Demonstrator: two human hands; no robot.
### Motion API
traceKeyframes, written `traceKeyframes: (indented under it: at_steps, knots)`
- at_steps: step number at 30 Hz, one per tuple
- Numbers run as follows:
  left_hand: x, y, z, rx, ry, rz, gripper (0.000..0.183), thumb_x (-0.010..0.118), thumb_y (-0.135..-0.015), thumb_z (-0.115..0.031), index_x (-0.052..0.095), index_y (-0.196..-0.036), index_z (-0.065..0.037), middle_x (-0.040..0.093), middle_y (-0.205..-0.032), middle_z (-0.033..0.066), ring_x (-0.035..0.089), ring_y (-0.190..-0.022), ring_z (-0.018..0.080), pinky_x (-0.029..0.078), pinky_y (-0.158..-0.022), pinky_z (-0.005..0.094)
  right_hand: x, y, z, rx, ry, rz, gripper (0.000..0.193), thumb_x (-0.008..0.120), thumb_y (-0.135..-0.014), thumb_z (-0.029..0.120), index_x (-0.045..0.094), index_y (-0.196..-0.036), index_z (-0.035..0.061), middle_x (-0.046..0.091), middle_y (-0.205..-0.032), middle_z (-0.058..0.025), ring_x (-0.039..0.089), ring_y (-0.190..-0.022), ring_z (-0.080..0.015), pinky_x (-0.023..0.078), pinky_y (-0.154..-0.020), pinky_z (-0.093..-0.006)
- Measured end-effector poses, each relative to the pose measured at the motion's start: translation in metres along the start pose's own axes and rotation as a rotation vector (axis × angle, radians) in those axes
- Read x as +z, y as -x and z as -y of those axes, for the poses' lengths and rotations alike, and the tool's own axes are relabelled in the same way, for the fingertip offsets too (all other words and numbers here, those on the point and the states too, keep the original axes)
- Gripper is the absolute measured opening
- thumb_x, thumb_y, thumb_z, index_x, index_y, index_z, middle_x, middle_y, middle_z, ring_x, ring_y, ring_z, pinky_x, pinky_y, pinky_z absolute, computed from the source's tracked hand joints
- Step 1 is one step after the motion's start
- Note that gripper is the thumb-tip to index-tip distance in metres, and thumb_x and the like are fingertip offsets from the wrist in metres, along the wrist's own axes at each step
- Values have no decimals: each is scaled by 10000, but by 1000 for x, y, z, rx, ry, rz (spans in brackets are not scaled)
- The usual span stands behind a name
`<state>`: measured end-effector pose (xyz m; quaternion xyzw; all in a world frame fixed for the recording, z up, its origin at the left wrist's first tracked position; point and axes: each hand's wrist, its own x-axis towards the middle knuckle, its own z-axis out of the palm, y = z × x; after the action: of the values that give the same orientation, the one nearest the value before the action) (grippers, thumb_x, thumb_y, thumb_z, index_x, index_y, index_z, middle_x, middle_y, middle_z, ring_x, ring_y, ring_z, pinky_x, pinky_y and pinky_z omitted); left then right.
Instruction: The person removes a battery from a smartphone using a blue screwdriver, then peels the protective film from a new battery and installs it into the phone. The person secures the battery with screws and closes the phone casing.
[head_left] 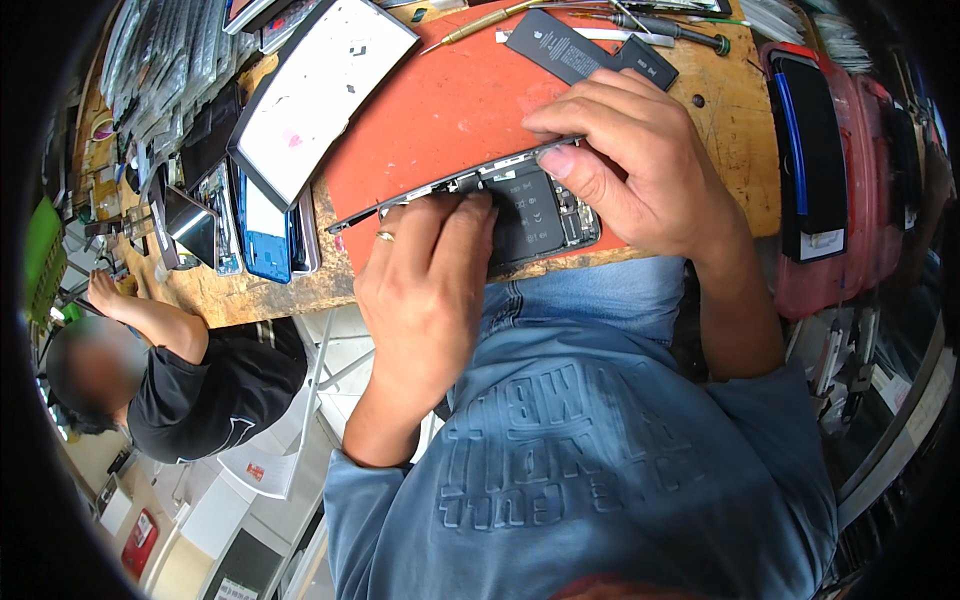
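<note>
The opened phone [530, 215] lay at six o'clock on the mat [400, 135]; the left hand [425, 265], bunched, reached inside, its hold hidden from me; the right hand [640, 155], half-curled, pinched the phone at two o'clock.

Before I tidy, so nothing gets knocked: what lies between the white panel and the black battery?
A gold tool and red mat, in the head view.

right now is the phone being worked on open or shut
Open: the phone has its insides exposed, with the black battery partly visible.
</note>
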<state>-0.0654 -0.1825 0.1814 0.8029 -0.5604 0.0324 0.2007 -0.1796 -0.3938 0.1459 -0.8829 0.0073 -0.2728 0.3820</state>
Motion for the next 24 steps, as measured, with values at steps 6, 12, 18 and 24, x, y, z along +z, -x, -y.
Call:
traceKeyframes:
  at_steps: [6, 12, 18, 24]
  knots:
    - [-3, 2, -9, -51, -31, 39, 216, 822, -856, -51, 750, -1060, -62, 643, -937, 97, 664, -828, 295, 549, -699, 419, -1, 0, 2, 12, -8, 14, 217, 752, -951, 145, 740, -1088, -24, 771, -1052, -173, 712, -934, -344, 516, -838, -420]
    - [-7, -5, -7, -138, 64, 119, 187, 796, -887, -29, 724, -1057, -54, 656, -951, 126, 669, -869, 341, 537, -752, 459, 2, 0, 0, 6, -5, -18, 216, 763, -957, 167, 737, -1066, -17, 758, -1018, -162, 701, -924, -349, 519, -832, -437]
    - [-5, -3, -7, -190, 137, 102, 201, 792, -874, 0, 717, -1058, -32, 681, -975, 143, 673, -889, 362, 536, -766, 474, 4, -1, 1, 4, -15, -57, 224, 785, -958, 209, 731, -1006, -3, 730, -939, -136, 674, -896, -360, 523, -817, -467]
    - [1, -1, -8, -213, 186, 43, 189, 802, -848, 16, 727, -1018, -20, 681, -944, 148, 677, -895, 362, 540, -782, 473, 0, 0, 1, -10, 9, 3, 205, 735, -974, 147, 743, -1091, -20, 767, -1036, -163, 704, -923, -341, 509, -828, -419]
